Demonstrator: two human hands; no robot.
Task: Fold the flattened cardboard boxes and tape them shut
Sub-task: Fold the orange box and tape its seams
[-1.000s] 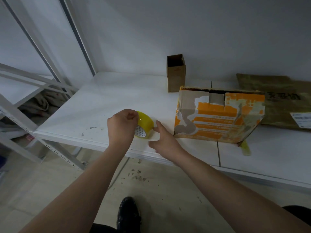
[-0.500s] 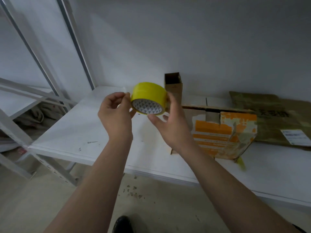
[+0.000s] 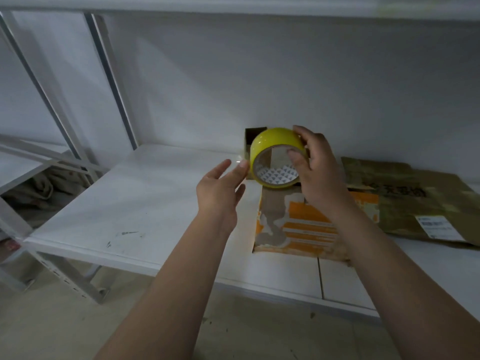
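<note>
One roll of yellow tape (image 3: 277, 157), held up in the air above the shelf (image 3: 145, 203), core opening turned toward the camera. Clamped by the right hand (image 3: 318, 172): thumb hooked inside the core, the other fingers (image 3: 302, 132) wrapped over the outer rim on the right side. Just left of the roll, the left hand (image 3: 220, 189), fingers spread and loosely extended, palm facing right, one fingertip touching or nearly touching the roll's left edge; cannot tell whether a loose tape end is pinched there. Directly under the right palm and wrist, an orange-and-white printed box (image 3: 298, 224) resting on the shelf, surface torn in patches, partly hidden by the forearm. Behind the roll, past the fingertips, a small brown box (image 3: 253, 133) standing upright with its top open, mostly covered by the tape. Further right of the right hand, flattened brown cardboard (image 3: 415, 196) lying on the shelf, a white label near its front corner. Left of the left hand, bare white shelf surface and slanted metal uprights (image 3: 111, 81) against the wall.
</note>
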